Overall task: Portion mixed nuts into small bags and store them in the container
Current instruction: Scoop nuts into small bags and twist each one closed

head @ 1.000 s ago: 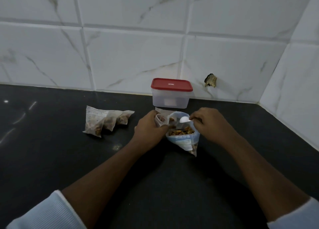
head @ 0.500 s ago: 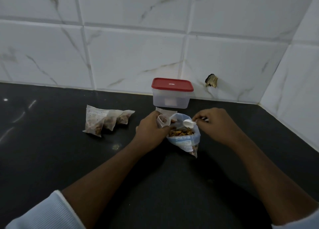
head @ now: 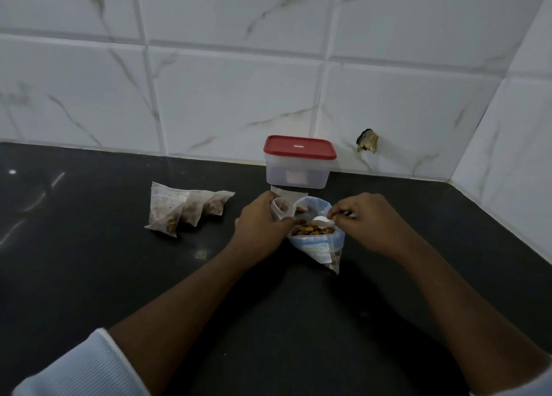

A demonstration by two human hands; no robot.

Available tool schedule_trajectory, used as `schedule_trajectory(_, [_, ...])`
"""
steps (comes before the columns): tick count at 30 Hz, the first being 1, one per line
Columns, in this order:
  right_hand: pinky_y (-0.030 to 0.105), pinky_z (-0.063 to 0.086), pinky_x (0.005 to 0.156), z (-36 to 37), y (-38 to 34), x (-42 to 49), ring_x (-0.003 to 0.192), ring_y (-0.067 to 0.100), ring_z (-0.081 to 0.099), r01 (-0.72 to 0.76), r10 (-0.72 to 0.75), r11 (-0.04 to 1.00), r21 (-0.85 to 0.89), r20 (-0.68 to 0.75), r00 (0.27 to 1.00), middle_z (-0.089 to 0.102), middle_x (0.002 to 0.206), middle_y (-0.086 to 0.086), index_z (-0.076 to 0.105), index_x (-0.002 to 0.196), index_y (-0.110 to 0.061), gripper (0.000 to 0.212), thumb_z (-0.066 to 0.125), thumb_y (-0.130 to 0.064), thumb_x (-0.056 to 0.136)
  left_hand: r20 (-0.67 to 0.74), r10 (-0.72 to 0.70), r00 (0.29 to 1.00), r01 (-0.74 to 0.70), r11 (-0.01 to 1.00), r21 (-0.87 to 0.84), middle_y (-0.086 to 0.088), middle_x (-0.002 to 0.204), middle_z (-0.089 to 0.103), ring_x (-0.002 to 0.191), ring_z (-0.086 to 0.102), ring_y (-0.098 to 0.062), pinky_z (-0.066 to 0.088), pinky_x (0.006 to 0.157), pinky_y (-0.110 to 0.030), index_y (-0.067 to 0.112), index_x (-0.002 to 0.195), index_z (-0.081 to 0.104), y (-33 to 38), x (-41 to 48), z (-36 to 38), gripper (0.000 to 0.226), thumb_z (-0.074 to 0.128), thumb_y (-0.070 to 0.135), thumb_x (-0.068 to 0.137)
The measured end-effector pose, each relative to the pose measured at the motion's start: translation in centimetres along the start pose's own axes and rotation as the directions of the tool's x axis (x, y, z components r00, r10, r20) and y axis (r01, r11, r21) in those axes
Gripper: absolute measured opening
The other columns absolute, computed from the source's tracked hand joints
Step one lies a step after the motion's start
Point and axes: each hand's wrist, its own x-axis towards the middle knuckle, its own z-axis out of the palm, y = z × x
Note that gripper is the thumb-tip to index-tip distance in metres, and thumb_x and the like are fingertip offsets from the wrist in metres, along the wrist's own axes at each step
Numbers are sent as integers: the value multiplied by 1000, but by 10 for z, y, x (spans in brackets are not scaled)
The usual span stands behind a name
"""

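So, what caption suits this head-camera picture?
Portioning nuts: right hand holds a white spoon over the open nut bag; left hand holds a small bag.

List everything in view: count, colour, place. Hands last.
container: one, clear, red lid on, back of the counter by the wall
filled bags: three, clear with brown nuts, in a row left of the hands
big nut bag: one, clear with blue-white print, open, between the hands
mixed nuts: a heap, brown and yellow, inside the big nut bag
small bag: one, clear, beside the big nut bag
spoon: one, white, over the mixed nuts
counter: one, black
wall tiles: white, grey-veined; a dark hole right of the container
left hand: grips the small bag
right hand: fingers pinch the spoon
sleeves: two, pale, bottom corners
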Motion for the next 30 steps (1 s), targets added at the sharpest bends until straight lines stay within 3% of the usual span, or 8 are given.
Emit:
schedule_trajectory(4, [13,47,69,0,0,2,84,-3,66,-36,36,999,41,-3,999,74,101,-12,80,104,-22,20,63,-14,96,-7,8,1000,-8,1000,-1,19,97,60,92,61,2,47,72,-15,29,115,60,-1,0,0,30,76,19,92])
schedule_trajectory(8, [15,45,69,-1,0,3,83,-8,65,-59,61,992,113,-20,998,71,90,-20,78,91,-29,21,63,-14,95,-17,13,1000,-13,1000,-11,15,101,64,94,63,0,54,79,-22,30,114,61,-1,0,0,29,76,22,91])
schedule_trajectory(14, [31,55,86,0,9,3,89,3,71,-177,185,903,392,17,983,78,91,-9,81,87,-23,19,68,-11,94,3,11,1000,-11,1000,-18,16,100,63,94,63,-1,55,81,-24,33,109,59,-1,0,1,26,76,25,92])
schedule_trajectory(18, [23,50,80,2,3,2,91,-6,69,-183,168,885,429,71,983,78,96,-14,81,91,-24,17,70,-11,94,-6,-7,1000,6,999,-33,15,101,62,94,63,-2,52,76,-20,30,112,59,0,-1,1,27,75,22,92])
schedule_trajectory(21, [21,46,71,2,1,3,73,-8,68,-250,247,828,501,75,966,79,92,-4,81,89,-15,17,67,-6,93,-18,-17,1000,16,999,-50,12,102,64,94,64,-4,54,78,-23,30,108,60,-1,0,1,24,75,21,92])
schedule_trajectory(25, [17,44,55,3,0,1,58,1,61,-326,324,757,567,108,940,78,89,-1,81,93,-13,14,68,-6,93,-25,-33,999,30,995,-92,10,103,66,95,66,-6,58,81,-28,29,107,62,-1,-1,1,22,74,19,92])
schedule_trajectory(30, [21,40,53,3,2,1,58,7,50,-408,397,638,653,176,901,80,89,6,80,99,-10,13,68,-7,94,-53,-52,997,43,986,-159,8,103,69,94,68,-6,58,78,-27,28,108,64,2,-1,1,23,75,17,91])
